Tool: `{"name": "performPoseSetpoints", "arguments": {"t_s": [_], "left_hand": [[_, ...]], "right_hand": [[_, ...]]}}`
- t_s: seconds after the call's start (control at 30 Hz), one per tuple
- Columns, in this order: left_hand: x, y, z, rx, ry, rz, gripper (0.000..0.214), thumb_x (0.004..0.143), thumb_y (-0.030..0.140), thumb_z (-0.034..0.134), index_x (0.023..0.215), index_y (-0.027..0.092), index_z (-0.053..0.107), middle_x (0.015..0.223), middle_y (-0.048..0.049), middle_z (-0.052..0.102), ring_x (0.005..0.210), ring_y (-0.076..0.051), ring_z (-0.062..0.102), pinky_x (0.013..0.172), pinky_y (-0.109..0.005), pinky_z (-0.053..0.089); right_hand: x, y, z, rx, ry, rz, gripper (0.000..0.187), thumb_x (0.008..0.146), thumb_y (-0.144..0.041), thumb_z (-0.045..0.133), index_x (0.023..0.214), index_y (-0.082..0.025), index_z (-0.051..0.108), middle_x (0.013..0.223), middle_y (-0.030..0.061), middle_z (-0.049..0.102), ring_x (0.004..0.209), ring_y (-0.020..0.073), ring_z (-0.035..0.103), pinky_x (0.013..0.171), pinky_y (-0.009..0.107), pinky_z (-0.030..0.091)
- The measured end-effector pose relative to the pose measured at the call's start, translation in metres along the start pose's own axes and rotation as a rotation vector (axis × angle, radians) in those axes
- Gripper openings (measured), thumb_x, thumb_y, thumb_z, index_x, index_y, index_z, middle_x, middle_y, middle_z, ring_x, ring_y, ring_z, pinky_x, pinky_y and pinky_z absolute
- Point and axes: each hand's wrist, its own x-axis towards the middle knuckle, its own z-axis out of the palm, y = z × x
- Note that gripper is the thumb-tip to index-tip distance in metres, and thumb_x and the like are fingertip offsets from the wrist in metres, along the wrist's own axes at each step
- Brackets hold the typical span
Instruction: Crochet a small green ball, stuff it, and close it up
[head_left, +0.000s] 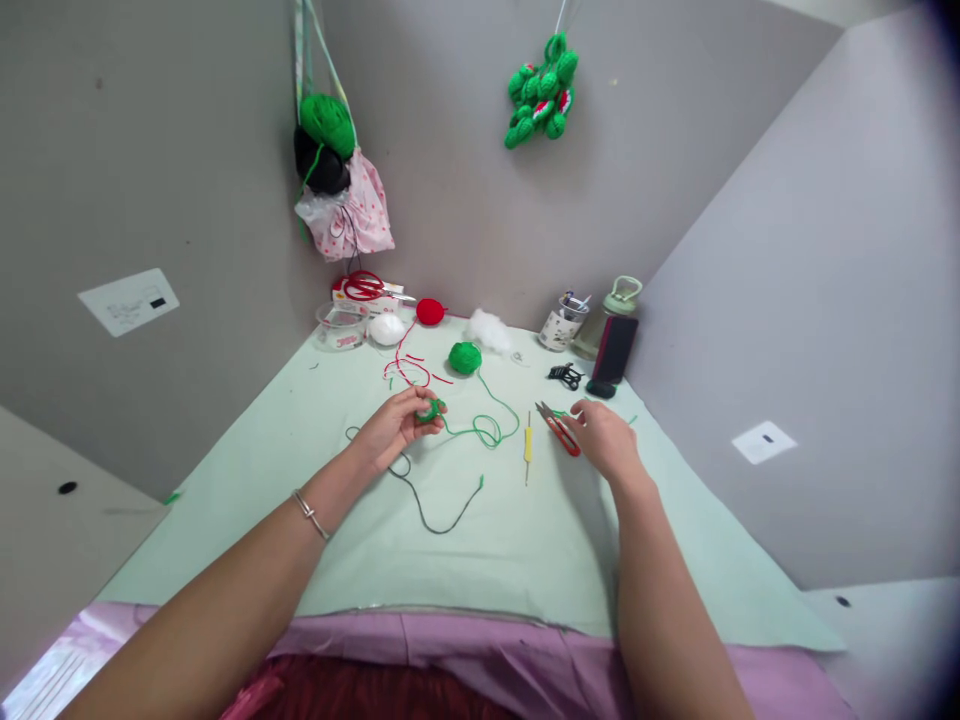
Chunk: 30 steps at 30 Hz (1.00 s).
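A small green crocheted piece is pinched in the fingers of my left hand. From it a green strand loops over the table to a green yarn ball. My right hand is at the right, fingers curled together beside thread snips with orange-red handles. The snips lie at its fingertips, and a bit of green yarn shows there too; what the fingers grip, if anything, is not clear. Between my hands lies a crochet hook with a yellow handle. A dark green cord curls in front of my left hand.
Along the back are red-handled scissors, a clear tub, white yarn, red yarn, white stuffing, a pen cup, a black claw clip, a phone and a green bottle.
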Motion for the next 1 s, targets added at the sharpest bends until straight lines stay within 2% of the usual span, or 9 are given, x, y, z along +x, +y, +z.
{"name": "performPoseSetpoints", "arguments": {"t_s": [0.13, 0.27, 0.33, 0.43, 0.57, 0.73, 0.87, 0.93, 1.0], "left_hand": [[-0.001, -0.003, 0.001, 0.014, -0.03, 0.0, 0.011, 0.077, 0.008, 0.067, 0.086, 0.014, 0.064, 0.081, -0.0069, 0.073, 0.065, -0.014, 0.071, 0.061, -0.023, 0.061], [-0.003, -0.006, 0.005, 0.03, -0.071, 0.007, 0.011, 0.077, 0.011, 0.07, 0.086, 0.014, 0.065, 0.083, -0.0078, 0.074, 0.067, -0.015, 0.072, 0.063, -0.024, 0.061], [-0.004, -0.008, 0.007, 0.041, -0.083, 0.02, 0.012, 0.077, 0.013, 0.072, 0.086, 0.014, 0.065, 0.084, -0.0079, 0.075, 0.068, -0.015, 0.073, 0.065, -0.025, 0.061], [-0.007, -0.009, 0.012, 0.061, -0.09, 0.05, 0.015, 0.075, 0.015, 0.077, 0.084, 0.014, 0.064, 0.083, -0.007, 0.075, 0.067, -0.015, 0.072, 0.065, -0.026, 0.06], [-0.012, -0.007, 0.018, 0.08, -0.092, 0.097, 0.019, 0.074, 0.017, 0.08, 0.083, 0.015, 0.064, 0.081, -0.0063, 0.075, 0.064, -0.015, 0.071, 0.063, -0.026, 0.058], [-0.017, -0.003, 0.023, 0.084, -0.079, 0.146, 0.019, 0.072, 0.017, 0.08, 0.081, 0.016, 0.063, 0.079, -0.0048, 0.075, 0.061, -0.015, 0.07, 0.059, -0.026, 0.055], [-0.018, -0.003, 0.024, 0.086, -0.062, 0.169, 0.018, 0.072, 0.017, 0.078, 0.08, 0.017, 0.062, 0.078, -0.0038, 0.074, 0.059, -0.014, 0.068, 0.055, -0.026, 0.052], [-0.018, -0.003, 0.024, 0.089, -0.061, 0.172, 0.018, 0.073, 0.017, 0.078, 0.081, 0.017, 0.062, 0.079, -0.0038, 0.074, 0.06, -0.014, 0.068, 0.057, -0.026, 0.052], [-0.018, -0.004, 0.025, 0.092, -0.063, 0.176, 0.019, 0.074, 0.018, 0.078, 0.082, 0.017, 0.061, 0.08, -0.0039, 0.074, 0.062, -0.015, 0.069, 0.059, -0.026, 0.053]], "right_hand": [[0.002, -0.001, 0.007, -0.03, -0.065, -0.033, 0.024, 0.096, -0.038, 0.062, 0.105, -0.02, 0.073, 0.105, 0.011, 0.074, 0.092, 0.0246, 0.068, 0.067, 0.031, 0.038], [0.0, -0.008, 0.007, -0.034, -0.027, -0.091, 0.029, 0.1, -0.036, 0.054, 0.117, -0.019, 0.072, 0.116, 0.0142, 0.071, 0.106, 0.0277, 0.067, 0.07, 0.031, 0.041], [-0.003, -0.015, 0.006, -0.017, -0.023, -0.176, 0.031, 0.102, -0.03, 0.051, 0.124, -0.022, 0.07, 0.124, 0.0127, 0.069, 0.112, 0.0264, 0.066, 0.074, 0.03, 0.044], [-0.01, -0.028, 0.005, 0.014, -0.097, -0.359, 0.037, 0.096, -0.013, 0.055, 0.124, -0.03, 0.072, 0.131, 0.0051, 0.07, 0.111, 0.0204, 0.068, 0.079, 0.027, 0.046], [-0.019, -0.045, 0.003, 0.012, -0.179, -0.493, 0.034, 0.092, -0.006, 0.055, 0.11, -0.026, 0.077, 0.124, 0.0057, 0.074, 0.108, 0.021, 0.069, 0.078, 0.027, 0.044], [-0.026, -0.053, -0.003, -0.011, -0.193, -0.5, 0.025, 0.093, -0.007, 0.053, 0.09, -0.019, 0.075, 0.104, 0.0105, 0.075, 0.09, 0.0224, 0.068, 0.071, 0.031, 0.038], [-0.028, -0.046, -0.009, 0.033, -0.172, -0.465, 0.024, 0.086, -0.002, 0.054, 0.079, -0.019, 0.068, 0.091, 0.009, 0.072, 0.079, 0.0198, 0.063, 0.065, 0.03, 0.034], [-0.029, -0.038, -0.015, 0.087, -0.138, -0.44, 0.021, 0.084, -0.003, 0.055, 0.085, -0.021, 0.068, 0.09, 0.0068, 0.071, 0.075, 0.0186, 0.06, 0.065, 0.03, 0.035], [-0.03, -0.032, -0.023, 0.154, -0.07, -0.413, 0.021, 0.088, -0.011, 0.055, 0.1, -0.023, 0.067, 0.093, 0.0053, 0.071, 0.077, 0.0184, 0.06, 0.069, 0.03, 0.04]]}}
